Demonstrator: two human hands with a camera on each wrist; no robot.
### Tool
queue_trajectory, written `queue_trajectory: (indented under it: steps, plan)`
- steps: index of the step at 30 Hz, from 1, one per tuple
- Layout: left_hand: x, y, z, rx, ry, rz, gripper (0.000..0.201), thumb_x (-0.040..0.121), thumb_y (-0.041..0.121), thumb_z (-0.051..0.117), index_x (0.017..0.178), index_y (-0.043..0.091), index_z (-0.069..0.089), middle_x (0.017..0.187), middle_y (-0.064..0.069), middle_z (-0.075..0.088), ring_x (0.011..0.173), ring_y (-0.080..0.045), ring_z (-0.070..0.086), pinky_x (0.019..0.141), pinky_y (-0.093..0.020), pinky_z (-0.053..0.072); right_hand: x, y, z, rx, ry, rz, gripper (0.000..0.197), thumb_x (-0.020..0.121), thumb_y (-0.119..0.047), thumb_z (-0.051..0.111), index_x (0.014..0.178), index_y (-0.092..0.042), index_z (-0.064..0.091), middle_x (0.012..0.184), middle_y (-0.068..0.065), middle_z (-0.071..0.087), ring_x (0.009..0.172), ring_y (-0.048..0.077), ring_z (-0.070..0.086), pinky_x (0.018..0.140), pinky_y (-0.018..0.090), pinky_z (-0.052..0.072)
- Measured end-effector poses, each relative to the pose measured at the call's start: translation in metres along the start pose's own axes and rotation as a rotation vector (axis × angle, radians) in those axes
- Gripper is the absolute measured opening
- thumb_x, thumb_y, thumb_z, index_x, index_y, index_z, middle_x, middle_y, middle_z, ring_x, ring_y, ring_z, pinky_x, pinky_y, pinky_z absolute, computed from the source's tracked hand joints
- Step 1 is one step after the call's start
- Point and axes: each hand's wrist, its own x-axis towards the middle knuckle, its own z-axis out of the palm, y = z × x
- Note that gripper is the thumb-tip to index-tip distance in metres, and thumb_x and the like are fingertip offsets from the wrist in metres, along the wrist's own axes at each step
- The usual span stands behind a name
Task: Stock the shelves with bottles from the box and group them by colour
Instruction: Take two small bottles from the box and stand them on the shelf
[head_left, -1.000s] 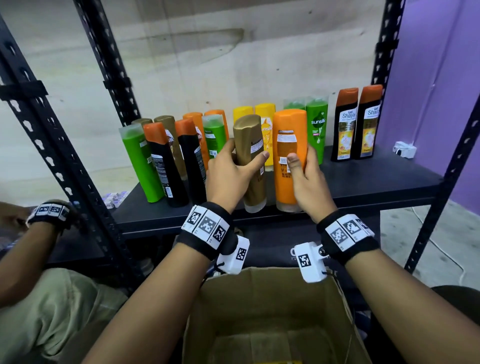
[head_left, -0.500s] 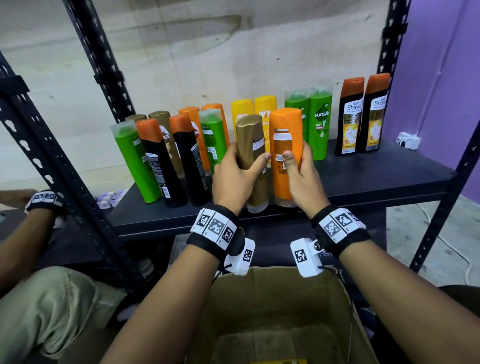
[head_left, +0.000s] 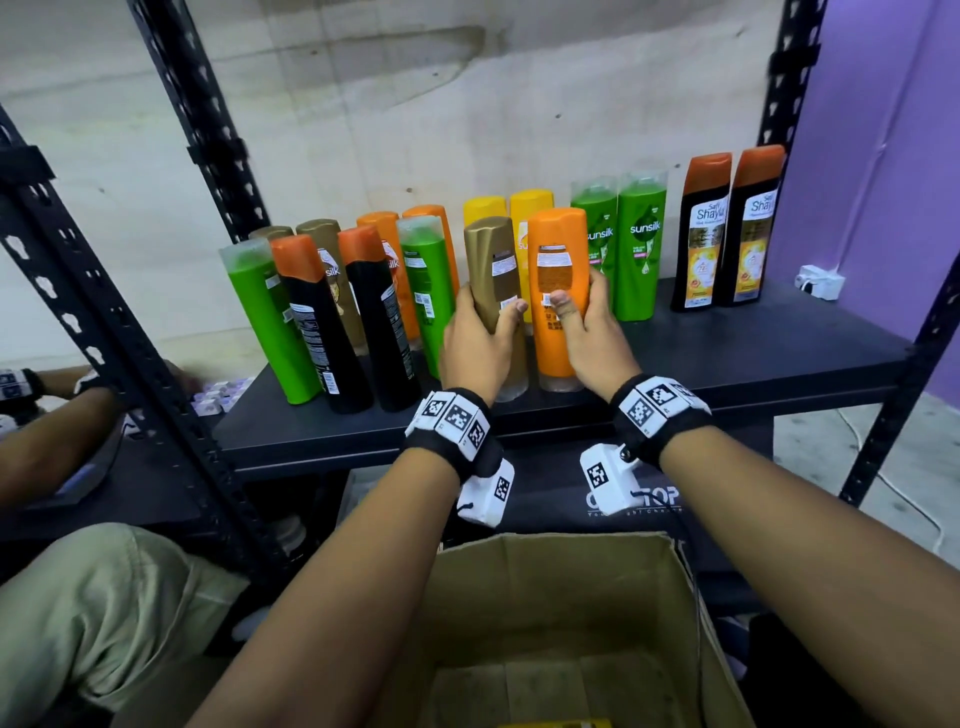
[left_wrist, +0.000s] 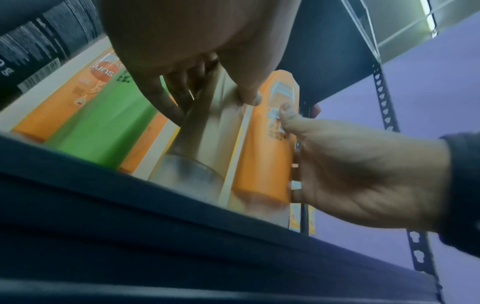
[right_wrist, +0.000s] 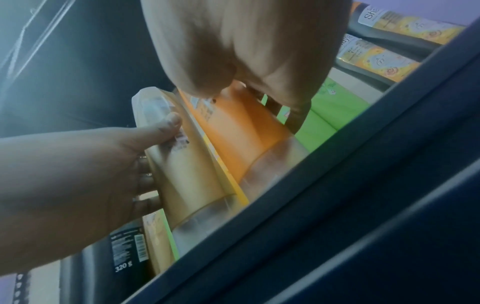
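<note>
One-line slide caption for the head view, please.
Left hand grips a gold bottle, right hand an orange bottle, at the shelf.

Your left hand (head_left: 475, 345) covered the lower body of the gold bottle (head_left: 496, 280), and your right hand (head_left: 597, 338) hid the orange bottle (head_left: 557, 291) at its 3 o'clock side. Two brown bottles (head_left: 317, 234) at 10 o'clock showed only their tops. The box (head_left: 545, 582) was cut off at 6 o'clock. Both wrist views were blurred.
</note>
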Motion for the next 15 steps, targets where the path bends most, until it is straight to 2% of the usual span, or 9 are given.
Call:
queue_trajectory:
  steps: [2, 8, 15]
  plan:
    - [0.006, 0.0, 0.001, 0.019, -0.002, -0.016, 0.053, 0.092, 0.054, 0.063, 0.134, 0.024, 0.051, 0.121, 0.0, 0.068, 0.109, -0.025, 0.065, 0.087, -0.039, 0.054, 0.006, 0.001, -0.001, -0.056, -0.008, 0.0, 0.059, 0.104, -0.052, 0.04, 0.153, -0.022, 0.025, 0.15, 0.005, 0.048, 0.129, 0.026, 0.053, 0.107, 0.043, 0.044]
    - [0.019, -0.002, 0.005, 0.086, -0.014, -0.042, 0.052, 0.093, 0.056, 0.061, 0.132, 0.023, 0.051, 0.125, -0.003, 0.067, 0.113, -0.029, 0.062, 0.087, -0.039, 0.051, 0.022, 0.001, -0.001, -0.12, -0.025, 0.01, 0.057, 0.105, -0.048, 0.043, 0.153, -0.02, 0.029, 0.151, 0.007, 0.046, 0.132, 0.029, 0.051, 0.11, 0.05, 0.043]
    - [0.034, 0.003, 0.009, 0.115, -0.045, -0.122, 0.054, 0.095, 0.048, 0.063, 0.133, 0.013, 0.048, 0.124, -0.014, 0.065, 0.112, -0.037, 0.062, 0.088, -0.039, 0.049, 0.035, -0.003, 0.0, -0.159, -0.071, 0.046, 0.056, 0.105, -0.045, 0.045, 0.154, -0.02, 0.03, 0.15, 0.008, 0.049, 0.132, 0.032, 0.053, 0.11, 0.049, 0.043]
